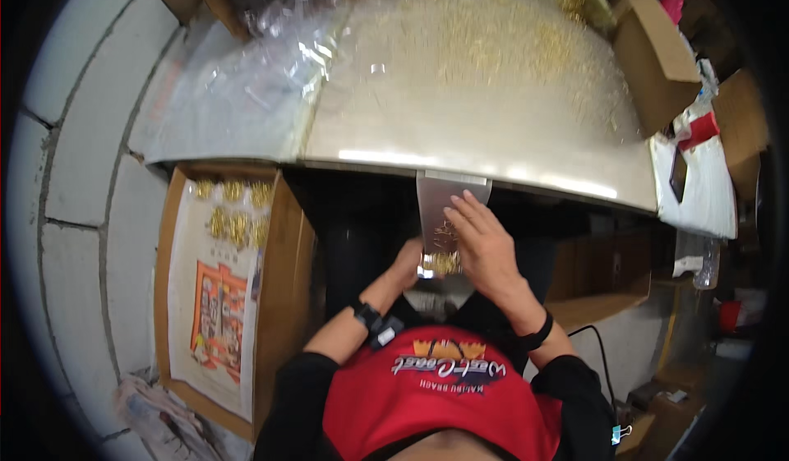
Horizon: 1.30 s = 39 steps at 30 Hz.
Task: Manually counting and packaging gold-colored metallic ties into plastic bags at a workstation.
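Observation:
A grey metal chute (436, 200) slopes down toward me from the table's front edge. Small gold-coloured metal pieces (445, 235) lie on its lower part, too small to name exactly. My left hand (408, 264) grips a small clear plastic box (426, 270) at the chute's lower end, and gold pieces show in it. Over the right side of the chute, my right hand (485, 247) lies with its fingers stretched out, beside the loose pieces. Its palm is hidden from view.
Many gold pieces (518, 46) are scattered across the metal tabletop (394, 124). Clear plastic boxes (288, 1) pile up at the far left. A cardboard box (275, 297) at my left holds several filled clear boxes (234, 224). An open carton (657, 58) stands at the far right.

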### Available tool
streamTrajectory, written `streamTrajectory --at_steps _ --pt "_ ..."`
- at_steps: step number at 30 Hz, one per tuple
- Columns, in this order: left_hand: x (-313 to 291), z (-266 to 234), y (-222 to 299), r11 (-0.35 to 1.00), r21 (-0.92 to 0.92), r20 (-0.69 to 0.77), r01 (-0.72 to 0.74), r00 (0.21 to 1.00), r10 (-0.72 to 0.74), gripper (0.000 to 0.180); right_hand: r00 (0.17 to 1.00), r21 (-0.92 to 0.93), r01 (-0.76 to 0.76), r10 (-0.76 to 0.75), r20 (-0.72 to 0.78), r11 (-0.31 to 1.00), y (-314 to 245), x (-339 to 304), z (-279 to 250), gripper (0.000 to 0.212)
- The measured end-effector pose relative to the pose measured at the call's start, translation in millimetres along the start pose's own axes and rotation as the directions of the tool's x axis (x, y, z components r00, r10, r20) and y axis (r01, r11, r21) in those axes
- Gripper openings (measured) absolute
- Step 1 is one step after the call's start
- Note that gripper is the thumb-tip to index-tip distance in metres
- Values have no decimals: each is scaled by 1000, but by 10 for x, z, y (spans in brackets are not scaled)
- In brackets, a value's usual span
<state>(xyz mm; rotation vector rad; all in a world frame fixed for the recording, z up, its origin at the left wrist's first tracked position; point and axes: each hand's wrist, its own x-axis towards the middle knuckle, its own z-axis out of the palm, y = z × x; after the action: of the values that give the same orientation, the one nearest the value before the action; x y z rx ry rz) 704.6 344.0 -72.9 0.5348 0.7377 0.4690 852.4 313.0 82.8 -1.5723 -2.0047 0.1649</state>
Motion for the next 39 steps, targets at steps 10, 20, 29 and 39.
streamTrajectory --at_steps 10,20,29,39 --pt "-418 -151 -215 990 -113 76 88 994 -80 44 940 295 -332 289 179 896 279 -928 -265 18" --pt "-572 597 150 990 141 -2 -7 1000 8 33 970 413 -240 199 141 878 290 -666 -107 28" --pt "-377 1712 180 940 314 -122 -135 976 181 33 932 727 -210 359 -53 654 647 -843 -627 14" --pt "-131 2456 59 976 186 -92 -114 987 133 38 857 718 -293 507 -96 632 1127 -1160 -1053 17"
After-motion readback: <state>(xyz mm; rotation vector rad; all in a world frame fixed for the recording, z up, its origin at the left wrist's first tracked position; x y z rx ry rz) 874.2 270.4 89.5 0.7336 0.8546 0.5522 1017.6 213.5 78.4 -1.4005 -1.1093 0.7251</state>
